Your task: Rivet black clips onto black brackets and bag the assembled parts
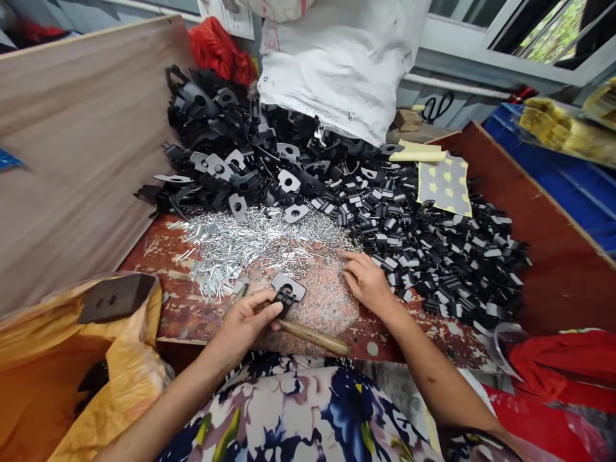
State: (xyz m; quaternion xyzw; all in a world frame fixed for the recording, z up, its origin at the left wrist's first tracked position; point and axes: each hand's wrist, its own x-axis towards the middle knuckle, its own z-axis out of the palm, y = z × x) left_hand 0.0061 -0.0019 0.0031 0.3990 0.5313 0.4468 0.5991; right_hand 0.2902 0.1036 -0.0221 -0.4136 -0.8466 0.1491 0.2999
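from my remote seat, through the head-worn camera, i look down on a worn red-brown wooden worktable (178,321). the person's left hand (255,314) is clamped, thumb against fingers, on a black plastic clip with a flat grey holed plate (289,295); this clip sits above the near part of a speckled pinkish stone slab (330,298). the pinch is on the clip's near end, i judge so the plate and hinge side stay uncovered.

the right hand (368,282) reaches with bent fingers to the edge of a loose heap of thin silver metal pins (231,244); i cannot tell whether its fingertips are together on a pin or apart. the heap lies just beyond the slab, probably to keep pins within a short reach.

a round brown wooden tool handle (315,337) lies just below the left hand, likely for easy grasping. behind the pins is a mound of large black and grey plastic parts (245,183); to the right, a spread of small black and grey plastic pieces (443,256), seemingly kept apart by kind.
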